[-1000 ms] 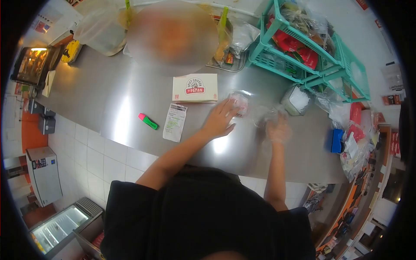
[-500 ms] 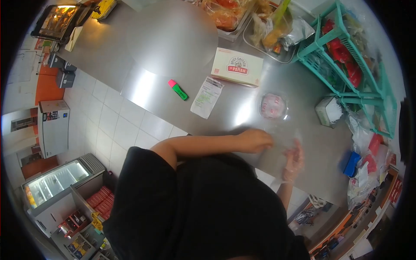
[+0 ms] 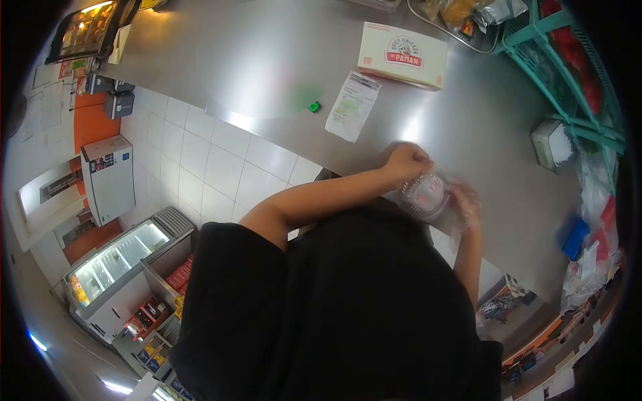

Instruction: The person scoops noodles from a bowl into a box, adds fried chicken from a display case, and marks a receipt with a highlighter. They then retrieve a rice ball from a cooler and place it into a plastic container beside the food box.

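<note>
A small round clear plastic tub (image 3: pixel 428 192) with pink lettering is held between my hands near the front edge of the steel table. My left hand (image 3: pixel 405 164), bare, has its fingers curled at the tub's upper left rim. Against the right side rests my right hand (image 3: pixel 466 202), in a loose clear plastic glove, its fingers bent around the tub. Farther back lie a printed receipt (image 3: pixel 354 107) with green marks and a cream cardboard box (image 3: pixel 402 56) with a red chicken logo. A green piece of a highlighter (image 3: pixel 314 107) shows left of the receipt, the rest smeared.
At right stand a white tin (image 3: pixel 552 146) and teal plastic baskets (image 3: pixel 568 80) with red packets. A blue box (image 3: pixel 574 236) lies beside plastic bags. A metal tray (image 3: pixel 491 41) holds packages at the back. Tiled floor runs along the left.
The tub has come toward my body, and both hands have moved onto it. Before, it stood apart from them on the table. The view has shifted, so the box and receipt appear higher.
</note>
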Demonstrator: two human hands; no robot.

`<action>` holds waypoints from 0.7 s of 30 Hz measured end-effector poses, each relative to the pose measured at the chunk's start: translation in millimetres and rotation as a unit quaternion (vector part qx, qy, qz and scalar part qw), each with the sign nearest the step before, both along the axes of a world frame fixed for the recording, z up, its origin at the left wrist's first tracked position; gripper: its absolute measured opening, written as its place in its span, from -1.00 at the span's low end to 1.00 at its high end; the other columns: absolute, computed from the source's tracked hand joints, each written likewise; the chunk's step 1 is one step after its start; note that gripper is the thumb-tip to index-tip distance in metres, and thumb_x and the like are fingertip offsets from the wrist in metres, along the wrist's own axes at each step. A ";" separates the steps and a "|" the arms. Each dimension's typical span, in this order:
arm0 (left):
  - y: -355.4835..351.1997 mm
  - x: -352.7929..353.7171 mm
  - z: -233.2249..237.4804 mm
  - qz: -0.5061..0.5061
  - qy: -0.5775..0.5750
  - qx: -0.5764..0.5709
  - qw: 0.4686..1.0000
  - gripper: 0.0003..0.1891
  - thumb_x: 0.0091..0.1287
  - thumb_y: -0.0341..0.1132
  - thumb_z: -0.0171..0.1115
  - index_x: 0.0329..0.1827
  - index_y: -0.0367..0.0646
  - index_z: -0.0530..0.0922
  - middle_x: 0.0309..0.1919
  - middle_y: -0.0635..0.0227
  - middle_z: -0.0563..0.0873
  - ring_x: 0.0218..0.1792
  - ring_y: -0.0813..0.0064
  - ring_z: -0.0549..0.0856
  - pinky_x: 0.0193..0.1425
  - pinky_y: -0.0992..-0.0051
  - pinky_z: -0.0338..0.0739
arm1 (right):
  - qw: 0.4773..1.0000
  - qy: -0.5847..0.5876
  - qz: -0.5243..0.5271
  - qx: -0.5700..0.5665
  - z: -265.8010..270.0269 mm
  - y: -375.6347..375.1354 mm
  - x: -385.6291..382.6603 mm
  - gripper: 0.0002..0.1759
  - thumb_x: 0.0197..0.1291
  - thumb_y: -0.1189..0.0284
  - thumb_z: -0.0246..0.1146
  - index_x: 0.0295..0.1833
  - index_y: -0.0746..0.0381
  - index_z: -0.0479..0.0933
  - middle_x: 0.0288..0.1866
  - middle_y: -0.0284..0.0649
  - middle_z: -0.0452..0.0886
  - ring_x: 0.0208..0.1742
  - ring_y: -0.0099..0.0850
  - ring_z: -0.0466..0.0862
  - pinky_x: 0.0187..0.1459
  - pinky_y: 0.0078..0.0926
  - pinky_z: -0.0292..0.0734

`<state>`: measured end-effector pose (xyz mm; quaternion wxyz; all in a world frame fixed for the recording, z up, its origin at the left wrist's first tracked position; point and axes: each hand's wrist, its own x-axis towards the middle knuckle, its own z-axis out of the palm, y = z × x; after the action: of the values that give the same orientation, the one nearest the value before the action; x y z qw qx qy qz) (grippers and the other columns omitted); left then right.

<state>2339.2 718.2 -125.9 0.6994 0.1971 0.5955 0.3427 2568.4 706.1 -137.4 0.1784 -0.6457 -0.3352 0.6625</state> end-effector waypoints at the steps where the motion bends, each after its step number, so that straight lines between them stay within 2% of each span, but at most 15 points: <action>1: -1.5 -6.5 -0.5 -0.106 0.060 0.030 0.992 -0.65 0.15 -0.26 0.32 -0.09 -0.32 0.55 -0.29 0.17 0.65 -0.38 0.42 0.64 -0.28 0.44 0.55 | 1.000 0.001 0.000 -0.004 3.6 -3.7 -0.7 -0.62 0.09 0.29 0.31 0.01 0.19 0.48 -0.35 -0.44 0.50 -0.37 -0.61 0.47 -0.31 -0.61 0.43; 2: -2.1 -12.0 -1.0 -0.211 0.119 0.061 0.968 -0.64 0.15 -0.22 0.31 -0.14 -0.36 0.59 -0.25 0.12 0.66 -0.39 0.38 0.65 -0.29 0.41 0.56 | 0.999 0.010 -0.024 -0.037 10.4 -8.0 -1.9 -0.64 0.07 0.31 0.33 -0.02 0.18 0.49 -0.35 -0.43 0.51 -0.38 -0.60 0.47 -0.34 -0.60 0.43; 3: -2.4 -15.9 -2.6 -0.212 0.119 0.060 0.968 -0.64 0.15 -0.22 0.31 -0.14 -0.36 0.59 -0.25 0.12 0.66 -0.39 0.38 0.65 -0.29 0.41 0.56 | 0.996 0.018 -0.049 -0.069 15.7 -10.4 -2.1 -0.65 0.05 0.33 0.35 -0.05 0.17 0.50 -0.35 -0.42 0.51 -0.39 -0.59 0.48 -0.36 -0.59 0.43; 4: -2.2 -18.9 -4.2 -0.237 0.115 0.052 0.963 -0.70 0.17 -0.21 0.29 -0.25 -0.33 0.62 -0.32 0.18 0.66 -0.38 0.41 0.64 -0.27 0.42 0.53 | 0.996 0.018 -0.050 -0.069 18.1 -10.7 -1.2 -0.65 0.05 0.33 0.35 -0.05 0.17 0.50 -0.35 -0.42 0.51 -0.39 -0.59 0.48 -0.36 -0.59 0.43; 5: -1.3 -20.1 -4.8 -0.261 0.110 0.045 0.958 -0.73 0.19 -0.20 0.26 -0.36 -0.29 0.66 -0.40 0.25 0.67 -0.38 0.44 0.62 -0.24 0.43 0.50 | 0.996 0.037 -0.044 -0.075 20.1 -9.7 0.1 -0.65 0.04 0.34 0.36 -0.05 0.18 0.50 -0.30 -0.39 0.54 -0.35 -0.56 0.51 -0.32 -0.56 0.44; 6: 0.1 -19.6 -5.0 -0.261 0.110 0.046 0.958 -0.73 0.19 -0.20 0.26 -0.36 -0.29 0.66 -0.40 0.25 0.67 -0.38 0.44 0.62 -0.24 0.43 0.50 | 0.994 0.057 -0.039 -0.080 22.5 -8.2 1.3 -0.64 0.04 0.35 0.37 -0.05 0.19 0.50 -0.25 -0.36 0.56 -0.31 -0.52 0.53 -0.28 -0.53 0.45; 7: 2.2 -18.8 -2.7 -0.234 0.047 0.009 0.971 -0.74 0.20 -0.22 0.25 -0.32 -0.30 0.65 -0.37 0.24 0.67 -0.32 0.42 0.61 -0.19 0.43 0.47 | 0.994 0.057 -0.040 -0.078 27.4 -7.7 -1.5 -0.64 0.04 0.35 0.37 -0.05 0.19 0.50 -0.25 -0.36 0.56 -0.31 -0.52 0.53 -0.28 -0.53 0.45; 8: 4.0 -18.3 -1.0 -0.206 -0.016 -0.029 0.978 -0.74 0.21 -0.24 0.23 -0.27 -0.31 0.64 -0.34 0.24 0.67 -0.27 0.41 0.60 -0.13 0.43 0.45 | 0.986 0.126 -0.075 -0.080 33.7 -8.1 -7.4 -0.64 0.04 0.37 0.37 -0.05 0.24 0.50 -0.22 -0.35 0.56 -0.26 -0.53 0.52 -0.22 -0.57 0.44; 9: 4.7 -18.0 -0.3 -0.207 -0.016 -0.027 0.978 -0.74 0.21 -0.24 0.23 -0.27 -0.31 0.64 -0.34 0.24 0.67 -0.27 0.41 0.60 -0.13 0.43 0.45 | 0.971 0.194 -0.110 -0.082 37.1 -8.2 -10.0 -0.63 0.04 0.39 0.38 -0.05 0.29 0.50 -0.18 -0.34 0.56 -0.21 -0.54 0.51 -0.17 -0.61 0.44; 10: 5.5 -17.9 0.1 -0.186 -0.043 -0.055 0.980 -0.75 0.23 -0.26 0.21 -0.21 -0.30 0.63 -0.30 0.24 0.66 -0.23 0.41 0.58 -0.08 0.43 0.43 | 0.971 0.195 -0.111 -0.080 35.2 -8.1 -7.8 -0.63 0.04 0.39 0.38 -0.05 0.29 0.50 -0.18 -0.34 0.56 -0.21 -0.54 0.51 -0.17 -0.61 0.44; 12: 6.4 -17.0 -4.5 -0.163 -0.070 -0.081 0.981 -0.75 0.24 -0.28 0.19 -0.16 -0.29 0.61 -0.25 0.23 0.66 -0.18 0.41 0.56 -0.02 0.42 0.40 | 0.966 0.228 -0.060 -0.109 27.6 -8.7 -2.7 -0.68 0.08 0.41 0.35 -0.06 0.26 0.50 -0.22 -0.34 0.56 -0.23 -0.53 0.51 -0.20 -0.61 0.44; 15: 5.3 -17.4 -10.7 -0.166 -0.109 -0.136 0.970 -0.72 0.25 -0.30 0.18 -0.05 -0.28 0.57 -0.19 0.22 0.65 -0.15 0.40 0.55 0.03 0.42 0.38 | 0.944 0.301 -0.060 -0.119 24.6 -12.9 -1.7 -0.71 0.08 0.40 0.34 -0.09 0.24 0.51 -0.25 -0.35 0.55 -0.25 -0.53 0.51 -0.23 -0.61 0.42; 18: 14.1 -18.2 10.9 -0.188 -0.100 -0.133 0.968 -0.72 0.26 -0.27 0.18 -0.09 -0.28 0.56 -0.20 0.22 0.64 -0.15 0.38 0.57 0.04 0.40 0.40 | 0.952 0.269 -0.057 -0.136 24.2 -7.9 -1.7 -0.73 0.08 0.40 0.34 -0.11 0.23 0.51 -0.27 -0.36 0.54 -0.26 -0.53 0.51 -0.26 -0.59 0.41; 19: 18.9 -17.9 14.0 -0.199 -0.037 -0.105 0.974 -0.72 0.27 -0.25 0.18 -0.10 -0.28 0.55 -0.20 0.22 0.63 -0.14 0.38 0.57 0.03 0.38 0.43 | 0.952 0.269 -0.057 -0.134 20.7 -5.7 -1.3 -0.73 0.08 0.40 0.34 -0.11 0.23 0.51 -0.27 -0.36 0.54 -0.26 -0.53 0.51 -0.26 -0.59 0.41; 21: 27.5 -15.9 8.2 -0.212 0.027 -0.071 0.974 -0.72 0.27 -0.23 0.19 -0.11 -0.27 0.53 -0.19 0.21 0.63 -0.12 0.37 0.58 0.02 0.37 0.45 | 0.976 0.141 -0.093 -0.135 9.5 3.4 -2.3 -0.58 0.02 0.39 0.38 0.01 0.25 0.49 -0.11 -0.29 0.58 -0.13 -0.47 0.56 -0.14 -0.47 0.50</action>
<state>2323.3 745.7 -117.7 0.7517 0.2781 0.5818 0.1385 2566.2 709.5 -127.9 0.1956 -0.5919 -0.1525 0.7669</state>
